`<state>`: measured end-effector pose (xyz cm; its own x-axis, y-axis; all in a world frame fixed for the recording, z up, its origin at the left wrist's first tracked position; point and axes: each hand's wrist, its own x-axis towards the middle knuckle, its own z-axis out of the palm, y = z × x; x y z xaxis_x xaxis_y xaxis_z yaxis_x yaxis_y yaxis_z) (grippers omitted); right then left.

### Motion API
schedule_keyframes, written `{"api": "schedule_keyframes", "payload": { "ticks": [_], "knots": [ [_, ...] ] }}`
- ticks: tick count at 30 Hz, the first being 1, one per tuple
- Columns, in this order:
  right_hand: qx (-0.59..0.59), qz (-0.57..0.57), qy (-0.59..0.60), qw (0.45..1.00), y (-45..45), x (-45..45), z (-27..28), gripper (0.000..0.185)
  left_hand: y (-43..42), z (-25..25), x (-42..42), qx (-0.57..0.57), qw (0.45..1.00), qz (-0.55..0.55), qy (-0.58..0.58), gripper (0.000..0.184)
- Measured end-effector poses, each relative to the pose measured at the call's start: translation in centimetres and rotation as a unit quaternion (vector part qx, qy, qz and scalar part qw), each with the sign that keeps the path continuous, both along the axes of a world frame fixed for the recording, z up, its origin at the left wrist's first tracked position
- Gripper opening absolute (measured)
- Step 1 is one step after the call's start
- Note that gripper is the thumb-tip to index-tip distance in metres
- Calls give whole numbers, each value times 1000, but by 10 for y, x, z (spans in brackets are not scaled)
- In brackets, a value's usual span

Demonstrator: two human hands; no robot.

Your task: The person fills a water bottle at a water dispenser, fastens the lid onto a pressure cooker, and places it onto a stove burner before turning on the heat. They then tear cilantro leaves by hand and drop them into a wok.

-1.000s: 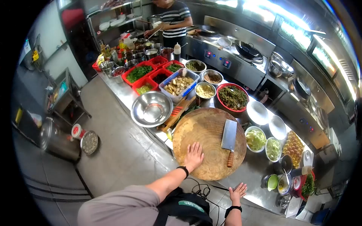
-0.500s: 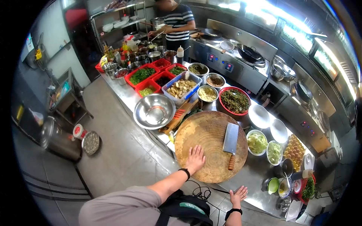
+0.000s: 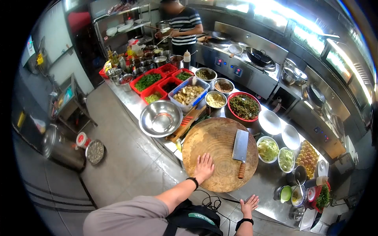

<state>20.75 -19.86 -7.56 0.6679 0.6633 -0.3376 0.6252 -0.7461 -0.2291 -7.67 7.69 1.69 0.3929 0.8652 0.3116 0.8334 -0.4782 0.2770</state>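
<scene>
My left hand [image 3: 204, 168] lies flat on the near left part of a round wooden chopping board [image 3: 208, 135], fingers stretched out and nothing in it. On the board's right side rests a cleaver [image 3: 240, 145], its wooden handle pointing towards me. My right hand [image 3: 249, 204] is at the near edge of the steel counter [image 3: 258, 190], fingers spread and holding nothing. Whether its palm presses on the edge I cannot tell. Two bowls of shredded cabbage [image 3: 268, 150] stand right of the board.
An empty steel bowl [image 3: 161, 118] sits left of the board. Behind are a plastic tub of cut pieces [image 3: 189, 94], red trays of greens [image 3: 148, 80] and a red basin [image 3: 244, 106]. An egg tray [image 3: 307, 158] stands right. A person [image 3: 185, 29] works at the far end, beside the stoves.
Both hands stay in place. The view has shifted very slightly. The person at the far end has moved a little, still holding a utensil.
</scene>
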Motion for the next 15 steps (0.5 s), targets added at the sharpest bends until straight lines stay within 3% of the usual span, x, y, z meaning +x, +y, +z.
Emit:
{"api": "schedule_keyframes", "payload": {
  "ticks": [6, 7, 8, 9, 11, 12, 15],
  "knots": [
    [-4, 22, 3, 1000, 2, -3, 17, 108, 3, -26, 1, -3, 999, -5, 53, 52],
    [19, 34, -21, 999, -2, 5, -6, 108, 3, -29, -1, -18, 998, -26, 61, 52],
    [70, 29, -21, 997, -5, 0, -3, 107, 9, -53, -1, 47, 997, -26, 57, 50],
    [42, 24, -16, 999, -4, -3, -2, 105, 5, -34, -2, 24, 997, -24, 72, 47],
    [25, 34, -29, 999, 0, 2, -20, 105, 9, -49, -4, 35, 996, -47, 75, 43],
    [15, 22, -6, 1000, 1, 3, -19, 105, 4, -35, -1, -13, 1000, -17, 3, 42],
    [-5, 3, -3, 1000, 5, 0, 6, 104, 9, -40, 6, -21, 999, -24, 41, 45]
  ]
}}
